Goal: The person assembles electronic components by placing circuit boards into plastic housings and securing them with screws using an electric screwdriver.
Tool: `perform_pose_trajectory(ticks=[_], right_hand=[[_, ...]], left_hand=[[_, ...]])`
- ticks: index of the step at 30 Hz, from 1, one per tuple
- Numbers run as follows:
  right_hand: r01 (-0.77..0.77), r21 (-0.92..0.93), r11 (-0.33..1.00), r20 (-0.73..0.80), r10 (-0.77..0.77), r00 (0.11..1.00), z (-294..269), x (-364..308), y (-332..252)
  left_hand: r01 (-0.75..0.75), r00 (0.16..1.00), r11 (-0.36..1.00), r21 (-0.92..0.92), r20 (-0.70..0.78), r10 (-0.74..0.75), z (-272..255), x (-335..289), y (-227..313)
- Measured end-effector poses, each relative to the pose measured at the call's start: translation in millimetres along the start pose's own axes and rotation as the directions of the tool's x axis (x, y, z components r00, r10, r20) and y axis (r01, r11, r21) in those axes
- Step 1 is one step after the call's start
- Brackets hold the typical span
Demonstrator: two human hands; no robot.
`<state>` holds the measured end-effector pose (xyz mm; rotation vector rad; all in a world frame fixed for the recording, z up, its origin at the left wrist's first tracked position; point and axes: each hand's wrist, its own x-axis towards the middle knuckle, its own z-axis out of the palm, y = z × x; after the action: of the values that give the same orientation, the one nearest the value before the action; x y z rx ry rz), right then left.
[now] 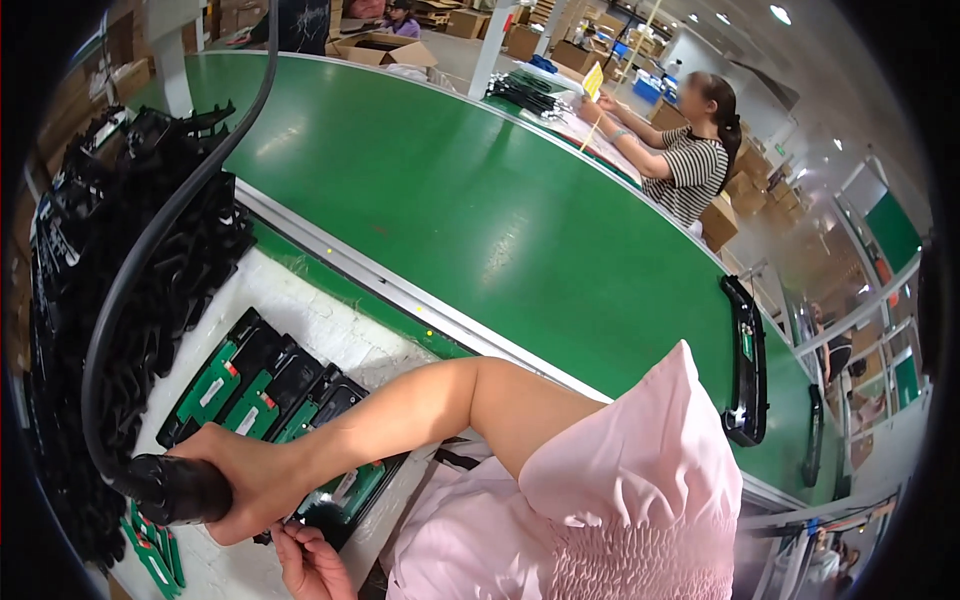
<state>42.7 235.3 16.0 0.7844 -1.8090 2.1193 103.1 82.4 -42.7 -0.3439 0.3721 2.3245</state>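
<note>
My right hand (255, 485) is wrapped around a black electric screwdriver (180, 490), whose thick black cable loops up past the left side. Its tip is hidden below the hand. Close by at the bottom, my left hand (315, 565) has its thumb and fingers pinched together at the edge of a black plastic housing with a green circuit board (345, 490). What the pinch holds, if anything, is too small to tell. Several more black housings with green boards (250, 405) lie side by side beyond my right wrist, partly covered by my forearm.
Black plastic parts (130, 230) are heaped on the left. Loose green boards (155, 550) lie on the white work surface (280, 295). Beyond a metal rail runs a green conveyor belt (450, 220), carrying long black housings (745, 360) at right. A person (690, 160) works across it.
</note>
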Motion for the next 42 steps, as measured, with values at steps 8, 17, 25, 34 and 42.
perform_pose_trajectory(ticks=[8, 17, 25, 34, 42], right_hand=[[0.186, 0.189, 0.964, -0.139, -0.161, 0.977, -11.1, -11.3, -70.3], [0.023, 0.382, 0.924, -0.056, -0.001, 0.998, -6.3, -18.7, -87.7], [-0.123, 0.055, 0.991, -0.129, 0.13, 0.983, -22.2, -5.8, -53.4], [-0.076, -0.002, 0.997, -0.04, 0.075, 0.996, -13.2, 31.5, 19.7], [-0.111, 0.002, 0.994, 0.003, 0.111, 0.994, -4.0, 35.2, 25.8]], left_hand=[[0.02, 0.991, 0.978, -0.205, -0.127, -0.047, -7.8, 10.9, 2.3], [0.159, 0.973, 0.941, -0.3, 0.206, -0.099, -51.1, 15.4, 9.8], [0.115, 0.983, 0.989, 0.09, 0.137, -0.127, 20.2, 14.4, -23.8], [0.104, 0.984, 0.978, 0.179, 0.127, -0.128, -12.2, 3.0, -23.0], [0.111, 0.98, 0.977, 0.182, 0.142, -0.138, -20.8, 3.0, -15.1]])
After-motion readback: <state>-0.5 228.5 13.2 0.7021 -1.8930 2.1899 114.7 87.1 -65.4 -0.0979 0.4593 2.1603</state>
